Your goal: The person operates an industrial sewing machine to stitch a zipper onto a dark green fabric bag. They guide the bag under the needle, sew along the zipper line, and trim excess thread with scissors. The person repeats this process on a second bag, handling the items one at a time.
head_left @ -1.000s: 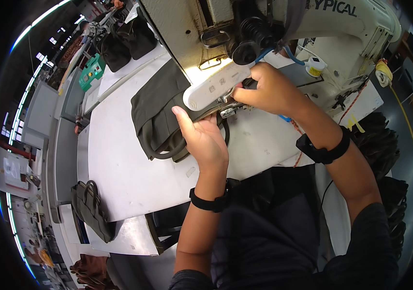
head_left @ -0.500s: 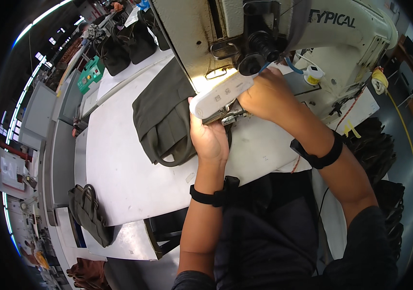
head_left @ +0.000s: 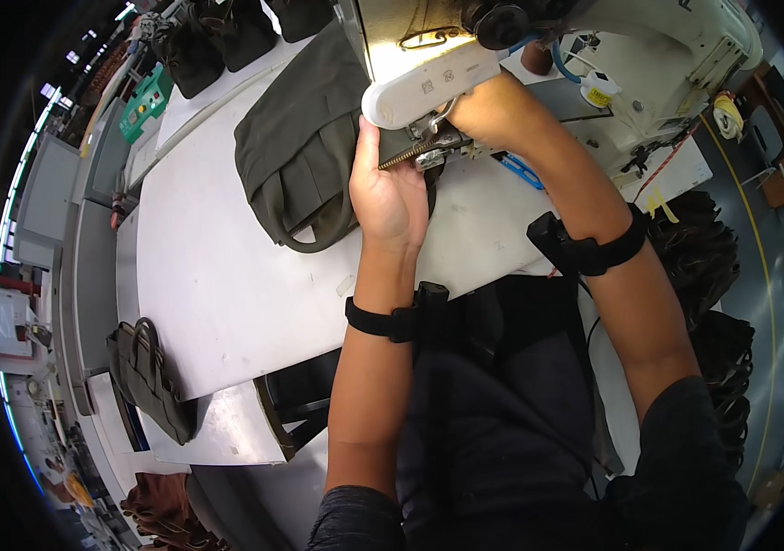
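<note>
A sewing machine (head_left: 612, 55) stands in front of me with a white oblong lamp (head_left: 433, 87) at its head. Under the lamp lies a dark olive fabric bag (head_left: 296, 138) with a loop handle; a metal-toothed zipper (head_left: 408, 154) shows at its edge by the needle area. My left hand (head_left: 387, 207) is closed on this zipper edge, thumb up and palm toward me, its fingers partly hidden beneath. My right hand (head_left: 495, 112) is bent in beside the lamp, next to a small metal lever (head_left: 445, 112). Its fingertips are out of sight, so its grip is unclear.
A blue-handled tool (head_left: 520, 171) lies right of the needle area. Another olive bag (head_left: 149, 381) rests at the white table's (head_left: 227, 303) left edge. Dark bags (head_left: 185, 55) stand at the far left near a green box (head_left: 144, 106). Dark pieces (head_left: 700, 257) hang at right.
The whole view has shifted, so the machine sits higher in it. My right hand has drawn back a little, uncovering a brown spool and the blue-handled tool. My left hand stays on the zipper edge.
</note>
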